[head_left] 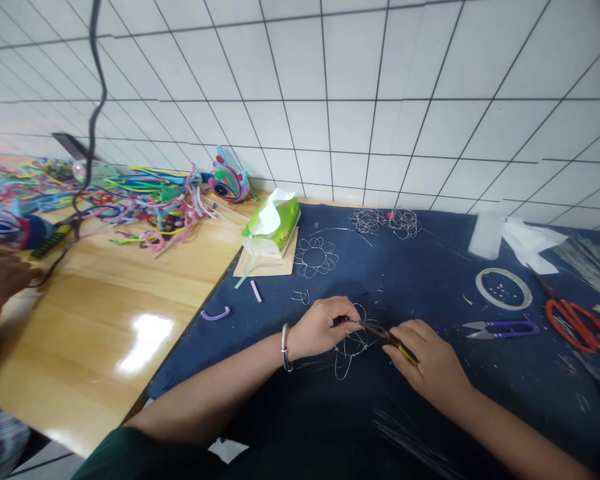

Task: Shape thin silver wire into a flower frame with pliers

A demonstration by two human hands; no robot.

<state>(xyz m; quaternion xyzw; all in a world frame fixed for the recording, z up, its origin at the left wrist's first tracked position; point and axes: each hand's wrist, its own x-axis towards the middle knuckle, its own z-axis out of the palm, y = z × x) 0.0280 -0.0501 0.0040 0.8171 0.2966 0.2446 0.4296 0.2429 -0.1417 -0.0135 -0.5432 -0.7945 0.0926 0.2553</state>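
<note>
Near the front middle of the dark blue cloth, my left hand (330, 325) pinches a looped wire flower (351, 348) at its upper edge. The wire is thin and silvery, bent into several petal-like loops. My right hand (427, 360) is closed around pliers (404, 351) with yellow-trimmed handles. Their dark jaws reach left to the wire beside my left fingertips; whether they clamp it I cannot tell. A finished-looking wire flower ring (317, 258) lies flat beyond my left hand, and small bent wire pieces (301, 297) rest between the two.
A tissue pack (273, 227) sits on cardboard at the back. Purple snips (503, 329), red-handled scissors (577, 325) and a round dish (504, 289) of beads lie right. Wire tangles (386, 222) lie by the wall. Another person's hand (7, 280) is at left, near colourful pipe strips (150, 190).
</note>
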